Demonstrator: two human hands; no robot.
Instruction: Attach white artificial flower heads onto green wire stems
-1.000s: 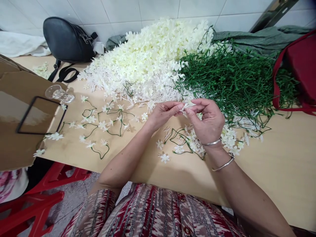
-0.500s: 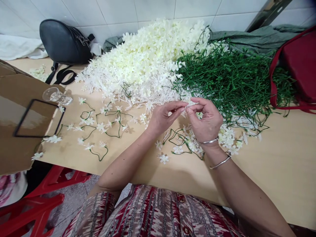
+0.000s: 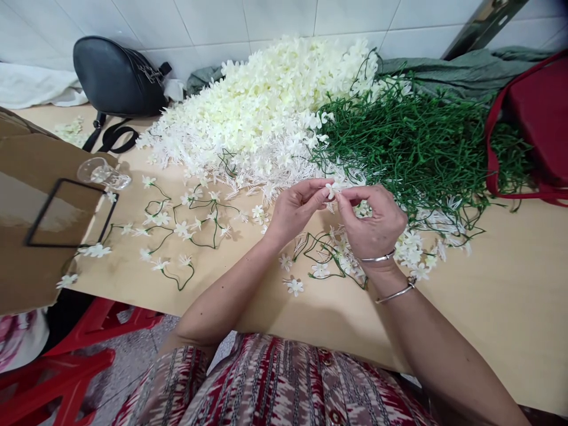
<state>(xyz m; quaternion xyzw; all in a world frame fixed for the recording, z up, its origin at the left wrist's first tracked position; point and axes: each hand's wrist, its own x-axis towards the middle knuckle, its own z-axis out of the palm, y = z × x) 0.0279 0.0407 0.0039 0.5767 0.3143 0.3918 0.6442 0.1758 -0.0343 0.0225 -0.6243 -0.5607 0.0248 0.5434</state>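
Observation:
Between my two hands, at the middle of the table, is a small white artificial flower (image 3: 331,190). My left hand (image 3: 295,210) pinches it from the left with thumb and forefinger. From the right, the thumb and forefinger of my right hand (image 3: 371,218) also close on it; two bangles circle that wrist. Just beyond the hands rises a heap of white flower heads (image 3: 275,100), with thin white stamens (image 3: 288,163) along its front. A pile of green plastic stems (image 3: 412,136) lies to the right. Below the hands are stems with flowers on them (image 3: 328,254).
Flowered green sprigs (image 3: 181,228) are spread over the table's left side. A clear plastic cup (image 3: 104,173) lies near a cardboard box (image 3: 39,213). A black bag (image 3: 119,77) stands at the back left, a red bag (image 3: 539,118) at the right. Red stools (image 3: 62,378) stand below the table.
My right hand has shifted slightly right and down. The flower between my fingertips now shows its petals more plainly. The things on the table look the same.

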